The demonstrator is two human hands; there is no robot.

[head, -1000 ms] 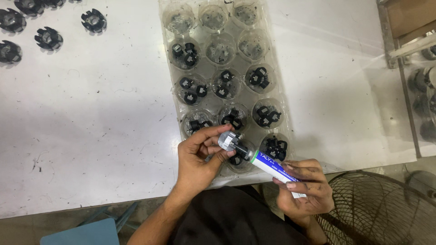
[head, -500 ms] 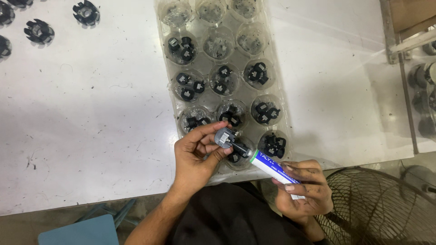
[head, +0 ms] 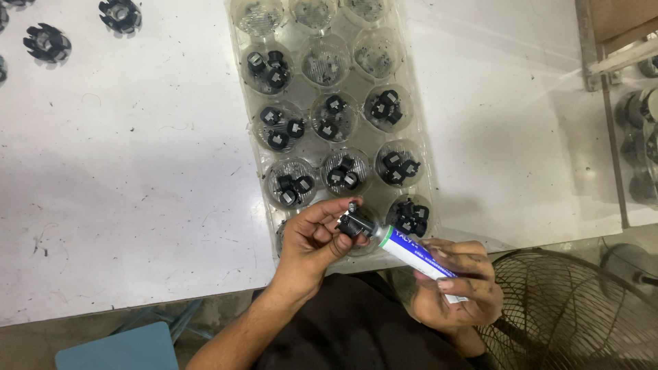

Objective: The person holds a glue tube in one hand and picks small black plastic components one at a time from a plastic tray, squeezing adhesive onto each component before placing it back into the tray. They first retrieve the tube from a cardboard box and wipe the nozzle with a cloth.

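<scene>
My left hand [head: 312, 240] pinches a small black round part [head: 355, 223] over the near edge of a clear plastic tray [head: 425, 151]. My right hand [head: 458, 291] grips a white and blue tube [head: 411, 250] whose tip touches that part. The tray has round cups, and several of them hold small black pieces [head: 288, 186]. The cups at the far end look bare.
The tray lies on a white table [head: 123, 178]. Black finned round parts [head: 46, 42] sit at the far left. A metal fan grille [head: 576, 308] stands at lower right. A second tray with dark parts [head: 637, 151] lies at the right edge. A blue stool [head: 116, 346] is below.
Both hands stay together with the tube tip on the black part. The view has shifted slightly, so the tray and the parts at far left sit a little higher in the frame.
</scene>
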